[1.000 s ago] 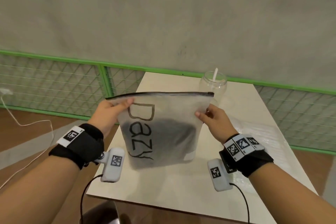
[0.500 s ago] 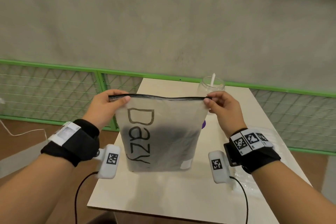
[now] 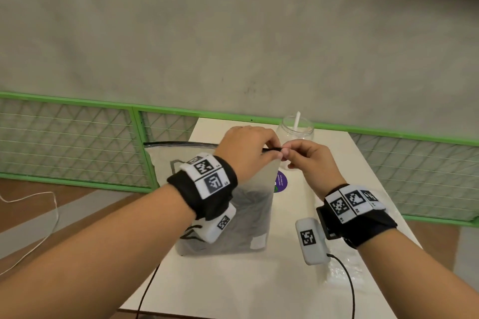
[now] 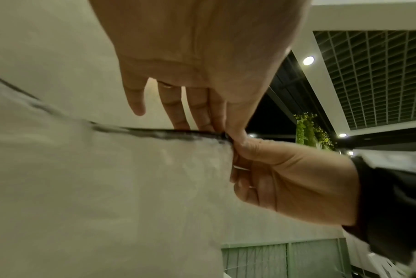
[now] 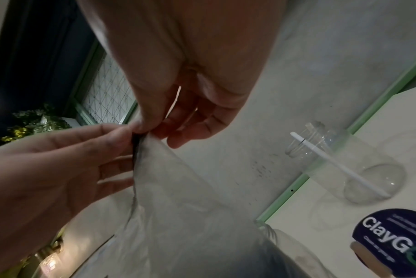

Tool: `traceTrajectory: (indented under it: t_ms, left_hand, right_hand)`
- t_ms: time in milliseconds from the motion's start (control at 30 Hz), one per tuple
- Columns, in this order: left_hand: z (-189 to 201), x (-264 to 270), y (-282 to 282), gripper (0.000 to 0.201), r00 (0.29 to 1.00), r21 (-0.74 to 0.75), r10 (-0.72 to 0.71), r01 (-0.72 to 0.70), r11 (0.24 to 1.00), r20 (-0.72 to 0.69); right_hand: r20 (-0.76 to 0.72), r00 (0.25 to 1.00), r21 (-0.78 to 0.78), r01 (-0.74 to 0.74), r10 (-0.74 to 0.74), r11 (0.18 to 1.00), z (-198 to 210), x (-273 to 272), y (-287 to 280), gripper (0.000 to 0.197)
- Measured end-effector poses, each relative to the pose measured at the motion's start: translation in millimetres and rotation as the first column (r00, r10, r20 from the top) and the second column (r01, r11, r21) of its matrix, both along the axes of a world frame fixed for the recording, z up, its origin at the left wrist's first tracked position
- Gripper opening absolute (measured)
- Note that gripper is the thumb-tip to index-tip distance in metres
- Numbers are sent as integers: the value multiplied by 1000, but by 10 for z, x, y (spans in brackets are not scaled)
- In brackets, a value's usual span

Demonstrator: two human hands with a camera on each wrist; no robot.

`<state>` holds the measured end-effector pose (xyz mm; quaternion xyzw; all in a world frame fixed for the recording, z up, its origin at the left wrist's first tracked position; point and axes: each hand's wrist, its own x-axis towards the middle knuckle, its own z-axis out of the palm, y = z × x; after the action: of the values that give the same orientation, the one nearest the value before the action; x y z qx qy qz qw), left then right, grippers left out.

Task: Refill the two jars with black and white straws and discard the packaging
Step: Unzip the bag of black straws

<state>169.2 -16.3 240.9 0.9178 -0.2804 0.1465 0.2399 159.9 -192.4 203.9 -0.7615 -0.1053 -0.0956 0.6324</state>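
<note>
A frosted zip bag [image 3: 233,217] with dark contents stands upright on the white table [image 3: 233,287]. Its black zip strip [image 4: 166,134] runs along the top. My left hand [image 3: 270,153] reaches across the front of the bag and pinches the right end of the strip. My right hand [image 3: 287,153] pinches the same end, fingertip to fingertip with the left. Behind the hands stands a clear jar [image 3: 295,131] holding one white straw [image 3: 297,119]. The right wrist view shows the jar [image 5: 345,161] and part of another clear jar [image 5: 295,248] behind the bag.
A round purple sticker [image 3: 282,184] lies on the table right of the bag. Crumpled clear plastic film [image 3: 344,274] lies near the table's right edge. A green mesh fence [image 3: 77,142] and a grey wall stand behind the table. A white cable [image 3: 39,215] trails on the floor at left.
My left hand has left the bag's top left corner and moved along the zip to its right end, meeting my right hand. The left corner now hangs free.
</note>
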Motion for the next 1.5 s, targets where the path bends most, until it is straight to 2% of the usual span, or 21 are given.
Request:
traceTrajectory:
  t_ms: [167, 267, 467, 567, 600, 667, 700, 733, 767, 833, 1000, 1067, 1100, 1167, 1200, 1233, 1300, 1367, 1433, 1500]
  left_hand:
    - [8, 116, -42, 19, 999, 52, 39, -40, 998, 21]
    - [-13, 161, 121, 15, 998, 73, 59, -61, 995, 30]
    - [-95, 230, 1005, 8, 980, 122, 201, -198, 973, -8]
    - [-77, 204, 1391, 7, 968, 127, 245, -236, 963, -59]
    - [-77, 185, 1493, 8, 964, 120, 256, -247, 962, -69]
    - [-88, 149, 1649, 7, 955, 85, 282, -275, 958, -88]
    - [-96, 134, 1705, 7, 952, 67, 288, -282, 957, -101]
    - [-105, 119, 1743, 7, 951, 56, 287, -282, 958, -113]
    - [-109, 104, 1766, 6, 952, 45, 282, -279, 959, -119]
    - [-100, 76, 1791, 5, 954, -2, 273, -275, 961, -127]
    - [-38, 18, 1796, 5, 958, -92, 250, -264, 960, -139]
    - [-54, -4, 1772, 5, 960, -118, 235, -254, 960, -153]
    - [-70, -14, 1755, 4, 961, -135, 224, -246, 960, -160]
    - [-95, -31, 1718, 4, 966, -168, 203, -229, 959, -160]
    - [-99, -36, 1699, 4, 969, -180, 194, -220, 959, -151]
    - [-100, -39, 1679, 4, 972, -188, 185, -211, 959, -144]
    - [-90, -40, 1638, 4, 975, -193, 171, -196, 961, -140]
    - [-81, -35, 1615, 3, 979, -193, 158, -181, 964, -132]
    - [-83, -26, 1623, 3, 981, -193, 154, -176, 965, -121]
    - [-104, -21, 1663, 4, 980, -190, 165, -185, 964, -114]
  right_hand:
    - [20, 1000, -3, 0, 1, 1000, -6, 3, 63, 20]
    - [27, 999, 12, 37, -37, 999, -20, 18, 102, 20]
    - [-42, 999, 244, 43, -34, 969, -85, 45, -79, 18]
    - [-35, 998, 281, 56, -48, 958, -118, 73, -160, 11]
    - [-37, 998, 285, 57, -48, 957, -112, 71, -171, 18]
    - [-41, 998, 288, 53, -43, 956, -107, 78, -183, 51]
    - [-35, 999, 299, 45, -37, 953, -107, 86, -183, 59]
    - [-27, 999, 297, 32, -25, 954, -115, 94, -179, 59]
    - [-26, 1000, 293, 23, -16, 956, -113, 99, -167, 50]
    - [-21, 1000, 283, 24, -19, 959, -65, 95, -130, 15]
    - [60, 992, 153, 103, -113, 983, 68, 45, -79, 20]
    - [207, 966, -86, 176, -155, 981, 103, -3, -31, 22]
    - [297, 944, -287, 231, -143, 930, 117, -34, 18, 28]
    - [453, 891, -641, 347, -27, 685, 124, -79, 148, 43]
    - [480, 876, -732, 371, 45, 571, 131, -82, 222, 45]
    - [488, 866, -777, 378, 104, 504, 142, -79, 300, 42]
    - [515, 833, -802, 385, 202, 457, 158, -45, 443, 27]
    - [537, 795, -804, 380, 282, 458, 169, -5, 573, 17]
    - [517, 787, -830, 365, 336, 421, 179, 29, 643, 26]
    - [470, 805, -872, 360, 363, 331, 188, 47, 622, 33]
